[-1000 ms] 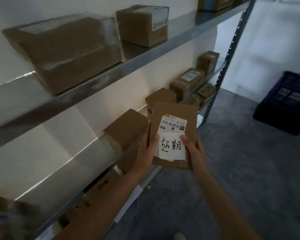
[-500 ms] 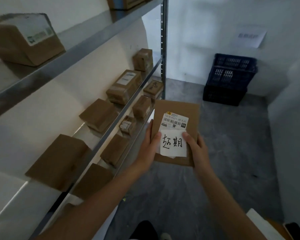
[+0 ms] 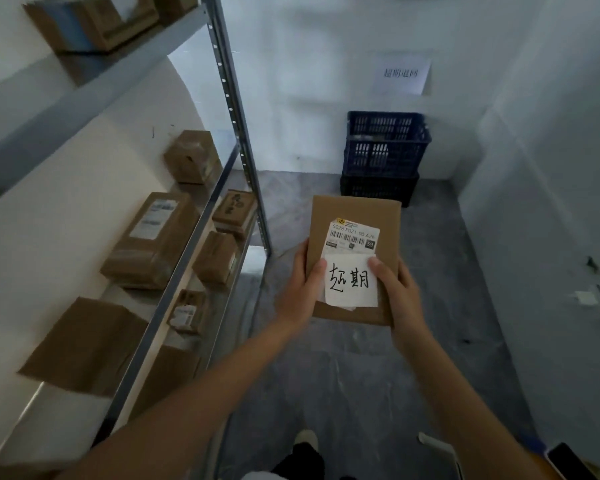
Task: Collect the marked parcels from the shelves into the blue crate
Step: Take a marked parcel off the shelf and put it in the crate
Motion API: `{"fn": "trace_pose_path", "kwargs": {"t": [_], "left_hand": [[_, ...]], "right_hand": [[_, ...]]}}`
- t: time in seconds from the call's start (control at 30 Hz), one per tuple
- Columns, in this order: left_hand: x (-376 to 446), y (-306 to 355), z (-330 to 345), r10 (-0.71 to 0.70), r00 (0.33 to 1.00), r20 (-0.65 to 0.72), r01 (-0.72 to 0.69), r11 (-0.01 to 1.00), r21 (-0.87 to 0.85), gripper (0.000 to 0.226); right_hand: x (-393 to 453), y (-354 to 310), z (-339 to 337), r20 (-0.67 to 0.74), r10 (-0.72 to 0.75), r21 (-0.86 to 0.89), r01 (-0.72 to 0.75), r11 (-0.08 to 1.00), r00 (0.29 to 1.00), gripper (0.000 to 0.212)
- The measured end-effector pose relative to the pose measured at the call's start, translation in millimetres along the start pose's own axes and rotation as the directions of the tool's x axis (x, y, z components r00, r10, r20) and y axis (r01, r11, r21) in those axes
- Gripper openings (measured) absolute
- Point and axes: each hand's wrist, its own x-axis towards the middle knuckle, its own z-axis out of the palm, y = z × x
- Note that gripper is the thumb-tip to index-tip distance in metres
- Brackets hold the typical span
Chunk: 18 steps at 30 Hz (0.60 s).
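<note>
A flat brown parcel [image 3: 354, 216] with a barcode label and a white handwritten note is held in front of me at chest height. My left hand [image 3: 300, 289] grips its left edge, thumb on the note. My right hand [image 3: 397, 289] grips its right edge, thumb on the note's top corner. The blue crate [image 3: 385, 147] stands on a darker crate against the far wall, straight ahead beyond the parcel. Other brown parcels, such as one with a white label [image 3: 153, 237], lie on the metal shelves [image 3: 174, 271] at my left.
A shelf upright [image 3: 239, 133] rises left of centre. A paper sign [image 3: 400, 76] hangs on the wall above the crate. Grey floor [image 3: 430, 341] stretches between me and the crate. A wall closes the right side. My shoe [image 3: 305, 439] shows at the bottom.
The view has swung right, away from the shelves, and the blue crate now lies straight ahead. Both hands keep the same hold on the marked parcel.
</note>
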Motion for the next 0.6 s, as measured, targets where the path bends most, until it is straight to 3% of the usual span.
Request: {"fn": "trace_pose_path", "kwargs": {"t": [0.23,0.6], "left_hand": [[95.9,13.9,27.0,0.021,0.995,0.103,-0.018,0.999,-0.032,0.048],[254.3,31.8,131.5,-0.036,0.99,0.136,0.05,0.994,-0.096,0.051]], "right_hand": [[82.0,-20.2,-5.6,-0.088,-0.003,0.033,0.006,0.999,0.996,0.052],[251.0,-68.3,-69.6,-0.124,-0.002,0.003,0.003,1.0,0.992,0.043]]}}
